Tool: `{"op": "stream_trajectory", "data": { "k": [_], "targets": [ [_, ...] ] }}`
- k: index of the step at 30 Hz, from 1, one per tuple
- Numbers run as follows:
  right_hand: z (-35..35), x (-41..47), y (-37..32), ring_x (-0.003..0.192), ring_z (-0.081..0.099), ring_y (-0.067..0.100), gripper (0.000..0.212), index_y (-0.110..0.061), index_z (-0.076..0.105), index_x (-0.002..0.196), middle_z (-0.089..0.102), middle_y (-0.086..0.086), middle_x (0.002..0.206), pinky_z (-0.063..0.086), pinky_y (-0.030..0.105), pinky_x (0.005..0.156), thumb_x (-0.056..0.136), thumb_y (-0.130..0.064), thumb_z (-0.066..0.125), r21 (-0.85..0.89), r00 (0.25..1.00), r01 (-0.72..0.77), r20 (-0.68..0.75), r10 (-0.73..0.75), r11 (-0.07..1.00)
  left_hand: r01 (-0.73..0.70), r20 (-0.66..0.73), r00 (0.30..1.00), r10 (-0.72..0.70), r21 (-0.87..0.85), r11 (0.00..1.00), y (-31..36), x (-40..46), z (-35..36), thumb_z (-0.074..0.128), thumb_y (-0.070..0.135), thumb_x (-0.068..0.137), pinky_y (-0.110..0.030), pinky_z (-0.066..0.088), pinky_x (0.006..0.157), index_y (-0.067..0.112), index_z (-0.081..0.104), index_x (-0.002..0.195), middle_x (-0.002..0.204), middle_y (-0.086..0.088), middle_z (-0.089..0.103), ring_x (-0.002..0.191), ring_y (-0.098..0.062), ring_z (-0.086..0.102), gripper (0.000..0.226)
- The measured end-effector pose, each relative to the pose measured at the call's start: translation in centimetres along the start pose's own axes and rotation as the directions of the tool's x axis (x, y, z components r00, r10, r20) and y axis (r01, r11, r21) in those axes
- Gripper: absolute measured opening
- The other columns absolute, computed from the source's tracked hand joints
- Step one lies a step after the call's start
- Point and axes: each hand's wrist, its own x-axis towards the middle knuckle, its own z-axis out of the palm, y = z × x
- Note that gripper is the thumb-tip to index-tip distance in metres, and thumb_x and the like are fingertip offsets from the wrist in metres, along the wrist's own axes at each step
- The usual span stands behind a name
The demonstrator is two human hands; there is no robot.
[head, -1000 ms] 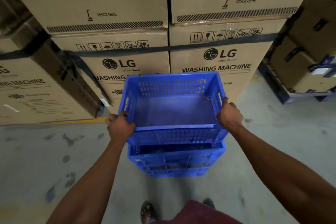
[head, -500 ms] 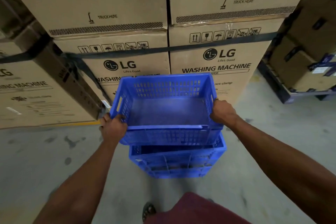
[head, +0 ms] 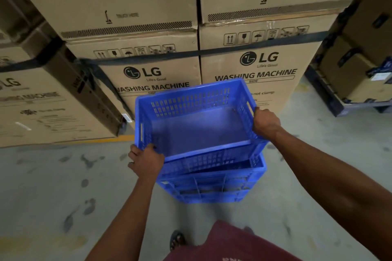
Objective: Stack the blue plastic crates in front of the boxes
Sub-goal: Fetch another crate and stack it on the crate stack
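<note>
Crates are the job: an upper crate (head: 199,125) is held skewed above a lower crate (head: 214,184), which stands on the floor (head: 42,186) just in front of the boxes (head: 254,65). The upper one is empty and tilted, its left near corner swung out past the one below, so the two rims do not yet line up and it is not seated. The left hand (head: 146,160) grips the near left corner, fingers curled over the rim. The right hand (head: 266,122) clamps the right end wall by the handle slot, fingers wrapped round the edge.

Judging by the thin slotted walls and the bare inside, the crate is probably light and stiff, easy to carry with two hands and unlikely to bend. The smooth plastic could slip a little, so the handle slots in the end walls look like the surest holds; the corner grip on the left gives less control of the turn. Squaring it over the lower rim appears to be what is left before letting it down.
</note>
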Motion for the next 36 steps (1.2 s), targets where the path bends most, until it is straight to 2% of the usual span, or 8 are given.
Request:
{"op": "stream_trajectory", "data": {
  "k": [4,7,10,16,20,23,28,36],
  "targets": [
    [-0.8,-1.3,-1.1,0.111,0.066,0.039,0.038,-0.001,0.06,0.122,0.067,0.021,0.12,0.054,0.041,0.09,0.087,-0.014,0.061,-0.05,0.999,0.052,0.016,-0.051,0.997,0.028,0.035,0.999,-0.029,0.035,0.999,-0.9,4.2,-2.5,0.061,0.028,0.088,-0.056,0.037,0.11,0.036,0.068,0.125,0.14,-0.015,0.037,0.132,-0.04,0.038,0.039],
    [1.4,-3.1,0.0,0.114,0.065,0.038,0.043,-0.001,0.054,0.131,0.065,0.019,0.123,0.053,0.041,0.09,0.091,-0.015,0.058,-0.057,1.0,0.029,0.014,-0.028,0.998,-0.013,0.072,0.997,0.01,0.036,0.999,-1.7,3.1,-2.4,0.064,0.024,0.084,-0.057,0.041,0.107,0.035,0.069,0.122,0.134,-0.017,0.037,0.128,-0.044,0.042,0.04],
    [2.0,-2.7,1.9,0.111,0.066,0.041,0.055,-0.006,0.041,0.143,0.065,0.019,0.122,0.054,0.044,0.087,0.092,-0.018,0.057,-0.048,0.999,-0.027,-0.037,0.025,0.998,0.012,0.006,1.0,-0.013,0.033,0.999,-1.3,-1.9,-0.5,0.069,0.025,0.078,-0.056,0.04,0.105,0.033,0.072,0.118,0.139,-0.017,0.036,0.127,-0.042,0.042,0.041],
    [1.1,-1.7,2.4,0.11,0.064,0.043,0.057,-0.006,0.051,0.13,0.063,0.022,0.121,0.054,0.044,0.088,0.081,-0.026,0.073,0.04,0.998,-0.061,-0.012,0.062,0.997,-0.015,-0.029,0.999,0.017,0.047,0.999,1.5,0.5,-0.6,0.068,0.032,0.079,-0.053,0.035,0.105,0.032,0.068,0.123,0.136,-0.017,0.039,0.126,-0.04,0.039,0.043],
    [3.7,-2.7,3.3,0.105,0.064,0.043,0.067,-0.012,0.041,0.138,0.065,0.022,0.112,0.053,0.045,0.083,0.078,-0.031,0.064,0.042,0.996,-0.086,-0.011,0.086,0.995,0.017,0.016,1.0,-0.018,0.066,0.998,2.6,1.9,-0.4,0.067,0.034,0.081,-0.055,0.031,0.107,0.031,0.065,0.125,0.141,-0.018,0.033,0.129,-0.04,0.033,0.044],
    [3.0,-1.5,4.4,0.099,0.065,0.043,0.058,-0.02,0.044,0.134,0.064,0.019,0.108,0.054,0.045,0.081,0.079,-0.03,0.061,0.059,0.993,-0.108,-0.049,0.111,0.992,0.026,-0.003,1.0,-0.026,0.035,0.999,3.3,-0.7,0.3,0.063,0.032,0.081,-0.057,0.027,0.112,0.03,0.065,0.127,0.155,-0.025,0.025,0.139,-0.042,0.029,0.047],
    [2.0,0.2,5.1,0.094,0.066,0.042,0.061,-0.025,0.037,0.143,0.063,0.016,0.107,0.054,0.043,0.076,0.087,-0.025,0.059,0.024,0.991,-0.11,-0.069,0.111,0.994,-0.094,-0.107,0.989,0.104,0.088,0.992,3.4,-6.6,3.8,0.053,0.043,0.076,-0.071,0.019,0.113,0.027,0.068,0.127,0.161,-0.038,0.02,0.15,-0.049,0.019,0.055],
    [4.8,-3.5,7.1,0.095,0.064,0.041,0.09,-0.027,0.012,0.16,0.062,0.019,0.109,0.051,0.041,0.073,0.084,-0.026,0.06,0.065,0.994,-0.066,-0.078,0.071,0.996,-0.257,-0.25,0.932,0.264,0.058,0.965,2.6,-1.3,2.7,0.044,0.04,0.072,-0.068,0.022,0.115,0.027,0.071,0.119,0.161,-0.022,0.033,0.151,-0.037,0.026,0.056]
  ]
}}
